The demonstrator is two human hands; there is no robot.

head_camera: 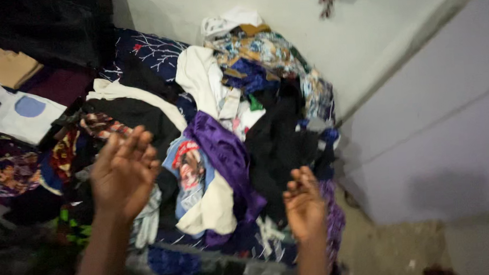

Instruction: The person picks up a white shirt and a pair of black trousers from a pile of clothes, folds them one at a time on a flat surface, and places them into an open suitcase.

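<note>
Two bare hands are raised, empty, above a heap of clothes (222, 133) spread over a bed. The left hand (125, 174) is held open, fingers together and slightly bent, nothing gripped; it is hung over the left part of the heap, close to a red-and-yellow patterned cloth (67, 152). The right hand (304, 204) is half curled, fingers bent inward, and nothing is seen to be held in it; it is placed at the near right edge of the heap, beside dark garments.

Between the hands, in the middle of the heap, a shiny purple garment (226, 155) is draped across a light-blue printed T-shirt (189, 168) and a cream cloth (212, 209). Further back on the heap a white garment (199, 78) and blue-and-tan printed fabrics (262, 50) are piled against the white wall (305, 17).

To the left of the heap, a tan folded piece (1, 66) and a white folded shirt with a blue patch (23, 113) are laid flat, apart from the jumble. By this showing, only a few pieces are judged sorted; the great bulk of the heap is left tangled and unfolded.
</note>
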